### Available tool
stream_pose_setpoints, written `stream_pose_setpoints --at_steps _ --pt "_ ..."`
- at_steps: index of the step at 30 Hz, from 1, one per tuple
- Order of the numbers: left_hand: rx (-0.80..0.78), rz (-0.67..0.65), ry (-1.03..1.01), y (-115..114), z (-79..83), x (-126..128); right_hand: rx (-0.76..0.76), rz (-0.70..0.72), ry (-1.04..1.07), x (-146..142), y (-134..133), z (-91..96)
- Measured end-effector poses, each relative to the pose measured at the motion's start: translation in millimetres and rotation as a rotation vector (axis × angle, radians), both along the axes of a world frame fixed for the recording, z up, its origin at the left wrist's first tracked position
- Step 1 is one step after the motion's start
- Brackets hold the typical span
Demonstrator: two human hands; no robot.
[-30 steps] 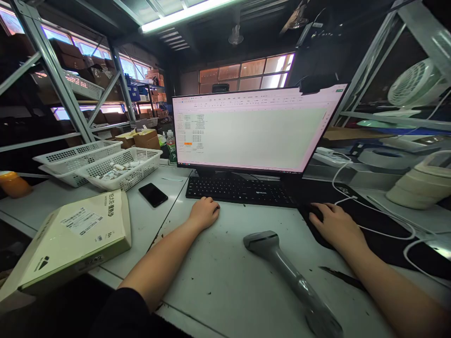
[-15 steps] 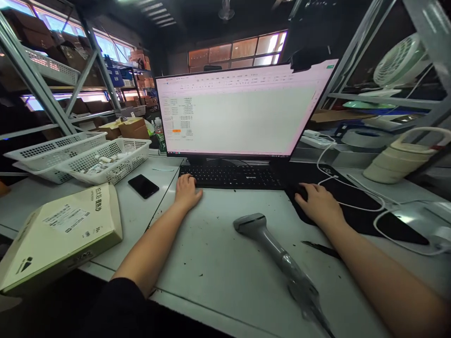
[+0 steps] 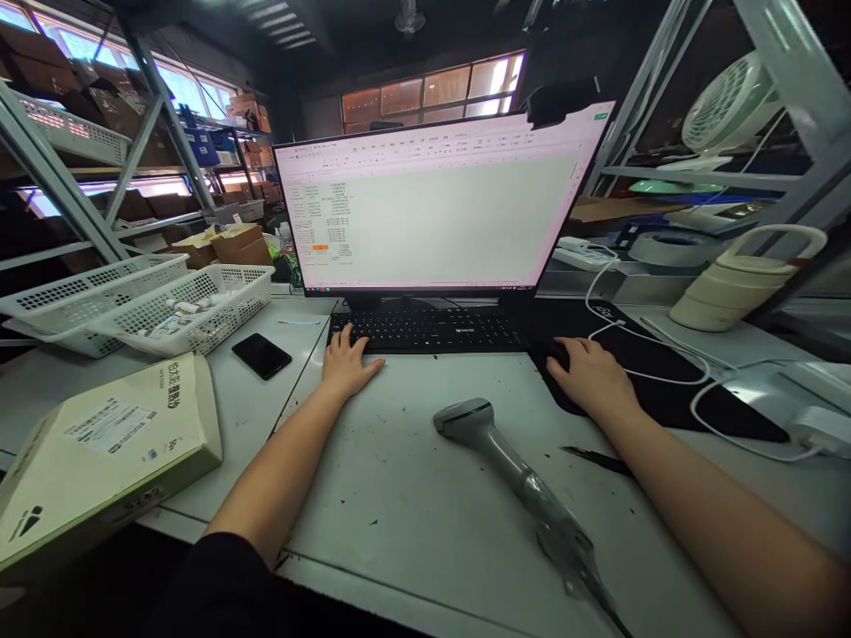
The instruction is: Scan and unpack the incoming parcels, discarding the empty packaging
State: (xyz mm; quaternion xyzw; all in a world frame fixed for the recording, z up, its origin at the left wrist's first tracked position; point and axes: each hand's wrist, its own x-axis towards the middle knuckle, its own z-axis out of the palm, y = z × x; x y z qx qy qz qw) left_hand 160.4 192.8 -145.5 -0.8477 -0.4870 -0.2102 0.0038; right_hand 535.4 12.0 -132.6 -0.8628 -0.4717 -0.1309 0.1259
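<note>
My left hand [image 3: 346, 363] rests at the left end of a black keyboard [image 3: 425, 331], its fingers spread over the keys and thumb held out to the side. On a black mouse pad [image 3: 705, 408], my right hand [image 3: 591, 377] is wrapped over a dark computer mouse [image 3: 558, 354], mostly hidden beneath it. Behind the keyboard stands a monitor [image 3: 432, 213] showing a spreadsheet with one orange cell. Between my forearms a grey barcode scanner [image 3: 511, 470] lies on the white table, its cable running toward the front edge.
At left lie a black phone [image 3: 261, 355], a pale carton [image 3: 113, 434] with a label, and white perforated baskets [image 3: 232, 310]. A dark pen-like tool [image 3: 595, 459] sits beside my right forearm. White cables [image 3: 698, 377] cross the pad near a cream lidded container [image 3: 731, 283].
The view has shifted slightly, so most things sit a little further left. My left hand's fingers have spread more on the keyboard. My right hand stays on the mouse.
</note>
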Motion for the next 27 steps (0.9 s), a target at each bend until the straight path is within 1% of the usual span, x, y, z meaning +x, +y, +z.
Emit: stream_pose_setpoints --at_steps 5,14,27 --pt "0.046 0.019 -0.007 -3.4 1.6 -0.1 -0.006 -0.030 -0.001 1.0 1.0 -0.5" --pt "-0.036 0.007 -0.022 -3.6 2.2 -1.4 -0.042 -0.061 0.034 -4.0 -0.5 4.9" --pt "-0.009 0.018 -0.011 -3.1 0.8 -1.0 -0.038 -0.061 0.029 -2.1 0.3 2.7"
